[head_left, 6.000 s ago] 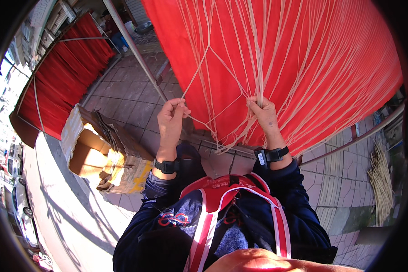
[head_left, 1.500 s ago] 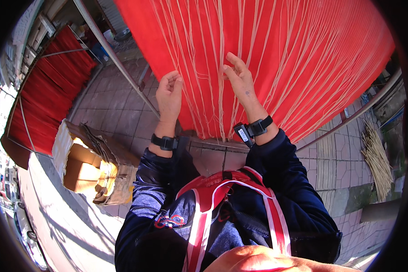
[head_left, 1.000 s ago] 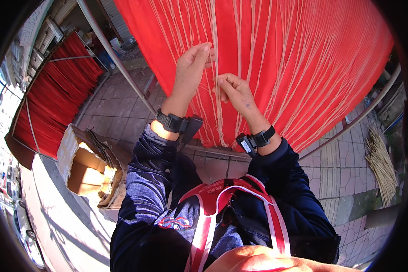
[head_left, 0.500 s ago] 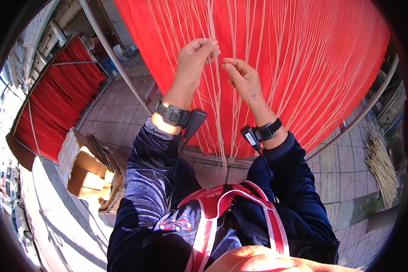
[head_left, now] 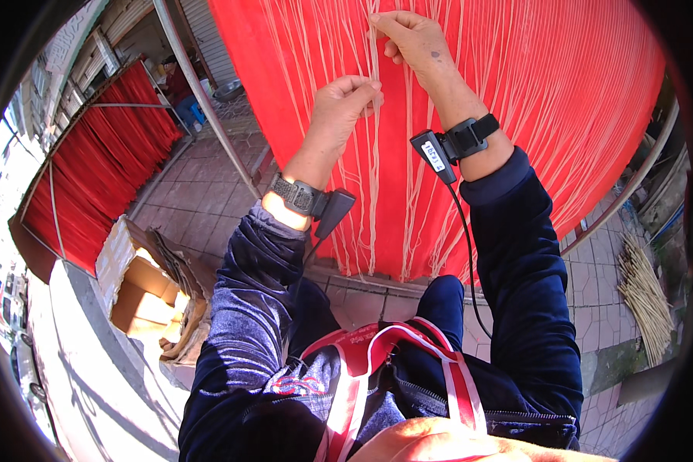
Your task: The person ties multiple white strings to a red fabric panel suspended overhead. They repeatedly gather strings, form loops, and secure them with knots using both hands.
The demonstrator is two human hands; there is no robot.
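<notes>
Long pale strands (head_left: 373, 177), thin like noodles or thread, run down in front of a large red cloth (head_left: 391, 100). My left hand (head_left: 343, 112) pinches one gathered bunch of them between thumb and fingers. Higher on the same bunch, my right hand (head_left: 416, 46) has its thumb and forefinger closed at the strands, the other fingers curled. Below my hands the bunch hangs almost straight, its loose ends near the cloth's lower edge. More strands fan out to the right, some clinging together. Each wrist wears a black strap with a small device.
Metal poles stand left (head_left: 208, 100) and curve at the right (head_left: 631, 189). A second rack with red cloth (head_left: 131, 146) is at the left, above an open cardboard box (head_left: 142, 292). Thin sticks (head_left: 645, 300) lie on the paving at right. A person (head_left: 179, 85) is in the background.
My right hand has risen from beside the bunch to above my left hand and now pinches the strands. My left hand sits slightly lower on the bunch.
</notes>
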